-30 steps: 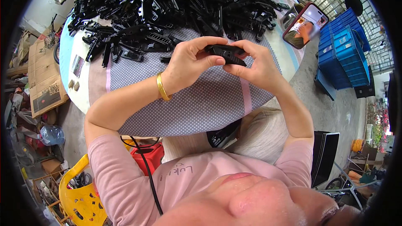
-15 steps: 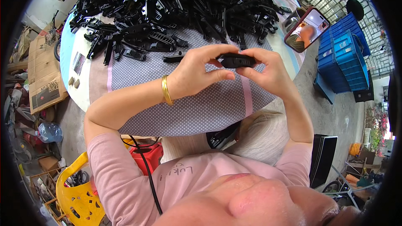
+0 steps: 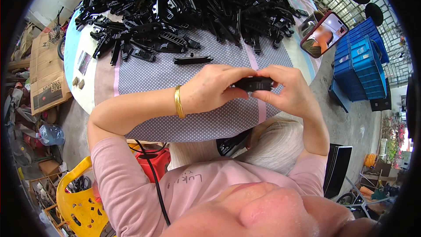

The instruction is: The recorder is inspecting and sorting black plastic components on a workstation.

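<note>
Between my two hands is a small black plastic part (image 3: 254,84), long and rounded, held level above the dotted cloth. My left hand (image 3: 215,87) pinches its left end between thumb and fingers. On its right end, the thumb and fingers of my right hand (image 3: 285,88) are closed. The fingers cover both ends of the part. Just beyond my left hand, a single slim black plastic piece (image 3: 193,60) lies apart on the cloth. Farther off spreads a big heap of similar black plastic parts (image 3: 175,8).
A grey dotted cloth (image 3: 175,125) covers the round table's near side. At the right edge stands a phone (image 3: 323,35), in front of a metal cup (image 3: 308,23). Blue crates (image 3: 360,63) are stacked on the floor to the right; a yellow chair (image 3: 81,210) is at lower left.
Both hands have come nearer to my body with the black part between them. The slim piece on the cloth, earlier partly behind my left hand, now shows whole.
</note>
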